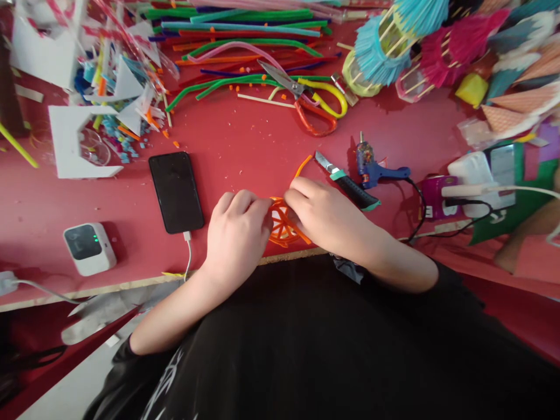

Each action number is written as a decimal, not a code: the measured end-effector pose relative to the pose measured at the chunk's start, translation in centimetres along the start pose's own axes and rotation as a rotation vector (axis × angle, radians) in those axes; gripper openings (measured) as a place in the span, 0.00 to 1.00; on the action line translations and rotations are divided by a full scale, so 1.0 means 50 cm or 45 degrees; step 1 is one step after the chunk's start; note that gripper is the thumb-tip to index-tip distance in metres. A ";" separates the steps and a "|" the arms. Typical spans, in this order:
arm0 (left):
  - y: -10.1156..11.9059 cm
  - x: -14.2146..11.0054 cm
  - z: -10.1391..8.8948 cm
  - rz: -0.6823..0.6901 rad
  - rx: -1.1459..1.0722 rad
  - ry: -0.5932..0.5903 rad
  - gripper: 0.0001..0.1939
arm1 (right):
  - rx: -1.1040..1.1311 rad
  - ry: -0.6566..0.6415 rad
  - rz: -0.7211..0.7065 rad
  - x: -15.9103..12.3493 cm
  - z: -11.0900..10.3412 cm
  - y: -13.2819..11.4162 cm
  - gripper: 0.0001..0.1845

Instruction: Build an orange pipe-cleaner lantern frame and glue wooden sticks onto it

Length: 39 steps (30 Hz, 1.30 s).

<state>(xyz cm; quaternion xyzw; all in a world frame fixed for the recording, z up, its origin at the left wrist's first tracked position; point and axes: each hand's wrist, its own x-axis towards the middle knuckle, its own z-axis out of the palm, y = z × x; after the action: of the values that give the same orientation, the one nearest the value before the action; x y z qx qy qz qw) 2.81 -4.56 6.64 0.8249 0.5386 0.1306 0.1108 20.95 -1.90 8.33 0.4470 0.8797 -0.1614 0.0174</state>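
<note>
Between my two hands, near the table's front edge, is an orange pipe-cleaner frame (pixel 283 227), round with crossing spokes. My left hand (pixel 238 233) pinches its left side, fingers curled and the tips partly hidden. On the other side my right hand (pixel 319 213) is closed on the orange pipe cleaner, its fingertips also hidden. A loose orange end (pixel 303 165) sticks up past the right knuckles. Just beyond that hand lies a utility knife (pixel 350 184) with a black and teal handle.
Scissors (pixel 300 93) lie open beyond my hands, before a row of colored pipe cleaners (pixel 245 44). A blue glue gun (pixel 380 169) stands at right, its cord trailing. To the left are a phone (pixel 176 192), a white device (pixel 90 249) and foam scraps (pixel 70 140). Paper crafts (pixel 380 52) stand back right.
</note>
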 end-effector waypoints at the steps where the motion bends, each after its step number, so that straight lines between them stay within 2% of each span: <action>1: 0.000 0.000 0.000 0.004 -0.004 0.001 0.10 | 0.001 0.007 0.002 -0.001 0.002 0.001 0.10; 6: 0.000 -0.002 0.001 0.019 -0.015 0.018 0.09 | 0.071 0.115 0.002 -0.011 0.013 0.006 0.13; 12: 0.003 -0.004 0.001 0.022 -0.033 0.024 0.11 | 0.310 0.156 0.082 -0.031 0.026 0.017 0.08; 23: 0.006 -0.007 0.004 -0.017 -0.063 -0.015 0.12 | 0.621 0.481 0.102 -0.044 0.067 0.023 0.05; 29: 0.005 -0.008 0.003 -0.023 -0.079 0.000 0.11 | 0.600 0.605 0.049 -0.043 0.066 0.024 0.07; 33: 0.004 -0.010 0.003 -0.049 -0.116 -0.016 0.10 | 0.452 0.521 -0.045 -0.036 0.042 0.023 0.06; 39: -0.008 -0.004 0.017 -0.085 -0.237 -0.042 0.09 | 0.176 0.115 -0.039 -0.022 0.008 0.011 0.12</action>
<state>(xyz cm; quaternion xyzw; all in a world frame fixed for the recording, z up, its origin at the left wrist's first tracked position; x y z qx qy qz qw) 2.69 -4.64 5.68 0.7946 0.5496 0.1628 0.2001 22.01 -2.58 8.00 0.4403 0.8731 -0.2017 -0.0556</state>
